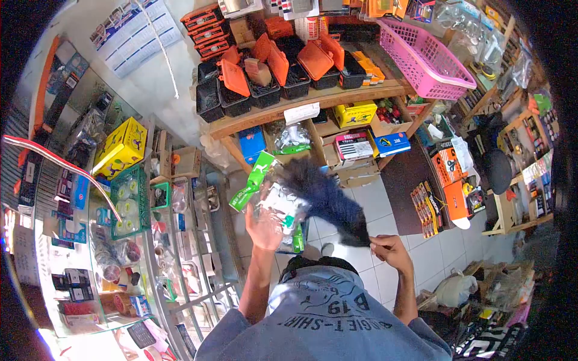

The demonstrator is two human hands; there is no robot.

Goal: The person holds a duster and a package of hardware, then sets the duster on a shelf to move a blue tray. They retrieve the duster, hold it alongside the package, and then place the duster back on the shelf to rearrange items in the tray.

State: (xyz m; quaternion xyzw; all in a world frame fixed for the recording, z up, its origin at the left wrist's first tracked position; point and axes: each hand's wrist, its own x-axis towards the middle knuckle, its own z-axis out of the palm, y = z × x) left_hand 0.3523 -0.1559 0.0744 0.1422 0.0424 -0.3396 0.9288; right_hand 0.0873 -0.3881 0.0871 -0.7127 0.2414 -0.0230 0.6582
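Several clear plastic packets (pixel 283 207) with green labels rest against my left hand (pixel 266 227), which holds them in front of my chest, palm turned up. A dark, fluffy duster (pixel 337 207) slants down from the packets toward the right. Its lower end is pinched between the fingers of my right hand (pixel 392 251). The duster's upper part is blurred and lies over or beside the packets' right side; whether it touches them I cannot tell. The packets hide part of my left fingers.
Ahead, a wooden shelf (pixel 265 115) carries black bins with orange lids and a pink basket (pixel 424 60). Cartons and a blue box (pixel 392 144) sit below it. On the left stands a glass case with a green basket (pixel 130 201) and a yellow box (pixel 120 149).
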